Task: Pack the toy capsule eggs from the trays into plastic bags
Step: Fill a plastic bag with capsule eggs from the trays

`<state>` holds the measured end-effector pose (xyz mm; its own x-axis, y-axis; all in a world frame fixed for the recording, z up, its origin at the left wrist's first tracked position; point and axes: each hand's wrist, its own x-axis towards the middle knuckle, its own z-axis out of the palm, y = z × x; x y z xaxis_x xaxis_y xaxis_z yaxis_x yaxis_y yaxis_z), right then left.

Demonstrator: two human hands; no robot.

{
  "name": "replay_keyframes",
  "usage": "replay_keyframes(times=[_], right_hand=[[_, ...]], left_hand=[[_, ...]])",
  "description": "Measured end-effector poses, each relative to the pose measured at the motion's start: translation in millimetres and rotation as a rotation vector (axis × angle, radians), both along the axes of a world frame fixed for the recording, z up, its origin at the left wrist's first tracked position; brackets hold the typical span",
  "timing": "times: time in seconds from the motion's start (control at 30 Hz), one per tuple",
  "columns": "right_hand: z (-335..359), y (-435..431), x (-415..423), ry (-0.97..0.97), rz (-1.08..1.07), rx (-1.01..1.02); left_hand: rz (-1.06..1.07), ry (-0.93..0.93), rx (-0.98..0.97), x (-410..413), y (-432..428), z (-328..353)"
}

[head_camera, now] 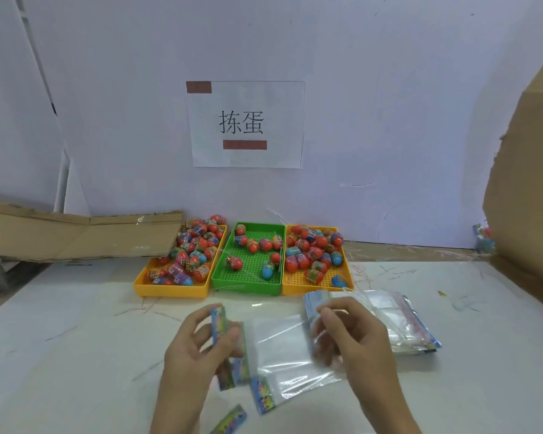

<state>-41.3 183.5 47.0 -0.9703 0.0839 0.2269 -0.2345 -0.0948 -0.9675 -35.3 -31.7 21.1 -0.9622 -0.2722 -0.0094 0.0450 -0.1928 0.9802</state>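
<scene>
Three trays stand side by side at the back of the table: a left yellow tray (141, 285), a green tray (248, 288) and a right yellow tray (295, 289). Each holds several red and blue capsule eggs (303, 245). Nearer to me, a clear plastic bag (282, 349) with a printed header lies between my hands. My left hand (192, 349) pinches the bag's colourful header end. My right hand (351, 339) grips the bag's other side. No egg is in either hand.
A stack of empty bags (402, 324) lies just right of my right hand. Loose printed header cards (229, 419) lie near the table's front edge. Flattened cardboard (76, 236) leans at the back left, and a big cardboard box (527, 189) stands at the right. A paper sign (246, 123) hangs on the wall.
</scene>
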Motion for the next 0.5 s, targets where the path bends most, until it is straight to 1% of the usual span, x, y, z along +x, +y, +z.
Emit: replay_keyframes(times=[0.07, 0.13, 0.27, 0.37, 0.5], right_hand=[[2.7, -0.4, -6.8, -0.029, -0.050, -0.040], [4.5, 0.2, -14.7, -0.091, -0.063, -0.050], [3.2, 3.2, -24.7, -0.186, 0.014, -0.019], [-2.5, 1.9, -26.5, -0.167, 0.062, 0.040], [-6.2, 2.2, -32.5, -0.144, 0.041, 0.073]], left_hand=[[-0.108, -0.072, 0.015, -4.2, 1.0, -9.5], [-0.101, -0.078, -0.027, -6.0, 1.6, -20.2], [-0.027, 0.034, -0.073, -9.4, 1.0, -31.9], [0.027, 0.105, -0.084, -15.9, -0.3, -32.0], [0.053, 0.182, -0.097, -26.4, -0.2, -29.4]])
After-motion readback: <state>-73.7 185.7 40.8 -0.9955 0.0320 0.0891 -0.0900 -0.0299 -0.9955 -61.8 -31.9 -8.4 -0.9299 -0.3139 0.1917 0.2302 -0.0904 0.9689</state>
